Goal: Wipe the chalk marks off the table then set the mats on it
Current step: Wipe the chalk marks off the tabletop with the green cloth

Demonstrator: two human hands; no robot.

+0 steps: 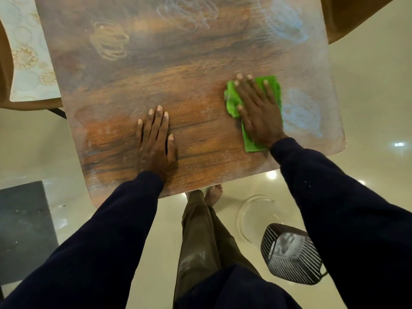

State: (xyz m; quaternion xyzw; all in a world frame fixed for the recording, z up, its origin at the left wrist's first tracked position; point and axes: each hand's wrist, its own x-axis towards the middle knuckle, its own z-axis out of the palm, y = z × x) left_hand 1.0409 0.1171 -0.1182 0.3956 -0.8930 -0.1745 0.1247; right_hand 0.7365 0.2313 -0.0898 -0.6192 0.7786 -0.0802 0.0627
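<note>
on woodgrain tbl (189, 85), crumpled grn cloth (232, 103)

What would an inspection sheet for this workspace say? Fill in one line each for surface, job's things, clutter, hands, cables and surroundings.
Surface: wooden table, chalk scribbles remaining: yellowish scribble far left, white scribble far middle, blue scribbles along the right side.
Job's things: green cloth lies on the table; patterned mat lies off the table, to its left.
Clutter: clear bowl and dark slatted basket on the floor.
Hands: left hand rests flat on bare wood; right hand presses flat on the cloth.
Cables: nothing seen.
Surroundings: glossy pale floor; dark slab at left.
</note>
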